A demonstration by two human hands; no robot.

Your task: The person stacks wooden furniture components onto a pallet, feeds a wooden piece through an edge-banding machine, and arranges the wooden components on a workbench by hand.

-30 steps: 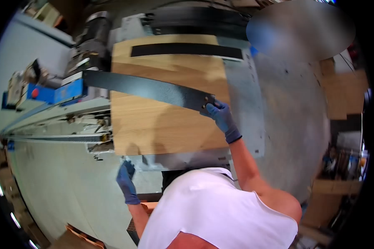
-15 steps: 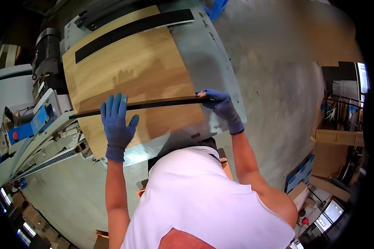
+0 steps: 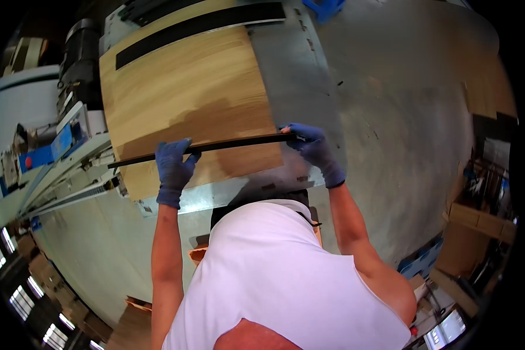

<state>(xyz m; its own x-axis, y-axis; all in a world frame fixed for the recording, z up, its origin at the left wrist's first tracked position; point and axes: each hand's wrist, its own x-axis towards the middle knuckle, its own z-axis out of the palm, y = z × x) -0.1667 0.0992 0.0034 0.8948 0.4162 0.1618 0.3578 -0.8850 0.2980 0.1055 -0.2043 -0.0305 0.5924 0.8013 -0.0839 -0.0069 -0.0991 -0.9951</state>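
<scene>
A long, narrow black strip (image 3: 239,142), seen on edge, spans from side to side above a wood-grain board (image 3: 181,93). My left hand (image 3: 174,170), in a blue glove, has its fingers curled over the strip near its left end. At the other end, my gloved right hand (image 3: 315,150) grips the strip between thumb and fingers. Farther off, a second, wider black strip (image 3: 204,28) lies flat across the board. Both rest on a grey metal table (image 3: 294,64).
Left of the board stand machine parts: a dark motor (image 3: 81,55), a blue box with a red button (image 3: 35,160) and a slanted metal rail (image 3: 70,201). A blue plastic item (image 3: 324,9) is on the floor at the top. Cardboard boxes (image 3: 481,219) stand at the right.
My left hand has gone from flat, outstretched fingers to curled around the strip. My right hand keeps its hold. The whole view has shifted slightly.
</scene>
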